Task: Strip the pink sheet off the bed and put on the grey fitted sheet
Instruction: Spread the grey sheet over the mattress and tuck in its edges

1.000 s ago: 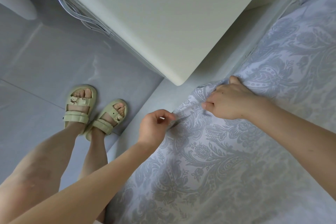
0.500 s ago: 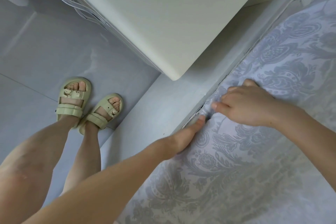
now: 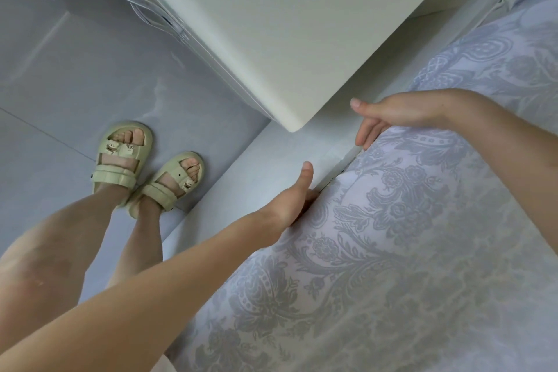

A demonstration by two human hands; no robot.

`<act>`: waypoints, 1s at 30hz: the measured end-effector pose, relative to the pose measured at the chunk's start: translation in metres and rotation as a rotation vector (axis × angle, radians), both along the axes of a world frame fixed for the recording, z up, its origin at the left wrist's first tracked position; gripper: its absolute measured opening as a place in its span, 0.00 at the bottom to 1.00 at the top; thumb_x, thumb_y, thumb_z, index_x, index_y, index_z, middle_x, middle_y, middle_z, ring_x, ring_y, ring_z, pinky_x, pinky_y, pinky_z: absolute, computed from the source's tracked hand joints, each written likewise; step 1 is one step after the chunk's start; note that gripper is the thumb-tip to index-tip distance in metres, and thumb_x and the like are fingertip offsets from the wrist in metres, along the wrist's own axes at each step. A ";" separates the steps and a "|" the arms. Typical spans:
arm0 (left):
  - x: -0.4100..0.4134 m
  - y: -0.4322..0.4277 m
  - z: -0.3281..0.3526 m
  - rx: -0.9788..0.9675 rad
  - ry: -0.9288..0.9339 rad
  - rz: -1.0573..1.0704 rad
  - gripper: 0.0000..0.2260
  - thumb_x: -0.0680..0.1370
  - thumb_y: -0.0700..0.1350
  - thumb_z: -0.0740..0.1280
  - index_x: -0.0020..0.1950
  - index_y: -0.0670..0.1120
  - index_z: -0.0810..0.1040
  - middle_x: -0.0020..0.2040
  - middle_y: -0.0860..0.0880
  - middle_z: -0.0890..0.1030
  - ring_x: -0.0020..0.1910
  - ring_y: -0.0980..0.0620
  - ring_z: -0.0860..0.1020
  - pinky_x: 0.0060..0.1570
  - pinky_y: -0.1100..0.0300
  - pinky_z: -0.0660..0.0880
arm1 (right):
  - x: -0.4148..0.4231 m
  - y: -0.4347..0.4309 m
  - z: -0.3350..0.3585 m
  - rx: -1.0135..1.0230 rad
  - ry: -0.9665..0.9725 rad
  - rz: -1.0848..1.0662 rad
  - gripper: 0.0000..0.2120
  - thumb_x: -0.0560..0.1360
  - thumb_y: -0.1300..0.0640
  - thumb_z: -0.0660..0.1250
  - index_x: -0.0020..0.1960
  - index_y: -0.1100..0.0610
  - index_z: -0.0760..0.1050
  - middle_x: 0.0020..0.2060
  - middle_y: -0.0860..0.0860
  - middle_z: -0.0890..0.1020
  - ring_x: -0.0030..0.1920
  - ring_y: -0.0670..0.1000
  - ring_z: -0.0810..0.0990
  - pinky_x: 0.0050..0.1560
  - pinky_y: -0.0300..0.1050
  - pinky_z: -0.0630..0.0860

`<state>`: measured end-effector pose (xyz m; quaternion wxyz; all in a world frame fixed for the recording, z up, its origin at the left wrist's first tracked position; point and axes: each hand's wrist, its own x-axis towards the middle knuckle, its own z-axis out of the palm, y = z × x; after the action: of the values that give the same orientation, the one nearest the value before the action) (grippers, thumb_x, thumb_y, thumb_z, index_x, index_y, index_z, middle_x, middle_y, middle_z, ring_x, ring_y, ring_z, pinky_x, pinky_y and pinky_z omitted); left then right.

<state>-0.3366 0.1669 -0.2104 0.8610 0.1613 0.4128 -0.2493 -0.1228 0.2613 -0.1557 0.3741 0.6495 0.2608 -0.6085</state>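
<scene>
The grey fitted sheet (image 3: 407,251), printed with a floral paisley pattern, covers the mattress on the right. My left hand (image 3: 294,199) is at the mattress edge. Its fingers are pushed down into the gap between the mattress and the pale bed frame (image 3: 256,178) and are out of sight; its thumb sticks out straight. My right hand (image 3: 389,118) is further along the same edge, with straight fingers pointing down against the sheet's side and the thumb spread. No pink sheet is in view.
A white cabinet (image 3: 287,24) juts in close to the bed, its corner just above my right hand. My feet in pale green sandals (image 3: 123,157) stand on the grey tiled floor (image 3: 75,69) beside the bed frame.
Both hands went from pinching the sheet's hem on top of the mattress to its side edge. The sheet's edge now lies down over the mattress side.
</scene>
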 end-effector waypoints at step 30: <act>0.112 0.066 0.020 0.287 -0.006 -0.012 0.31 0.78 0.67 0.46 0.69 0.50 0.71 0.67 0.52 0.73 0.67 0.49 0.70 0.72 0.52 0.60 | 0.102 0.021 0.028 0.447 -0.320 0.961 0.29 0.80 0.41 0.40 0.63 0.50 0.76 0.64 0.48 0.76 0.68 0.50 0.68 0.73 0.57 0.45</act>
<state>-0.2248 0.2329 -0.1907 0.8288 0.2858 0.4408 -0.1926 -0.0204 0.2826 -0.1281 0.4977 0.6051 0.5907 -0.1930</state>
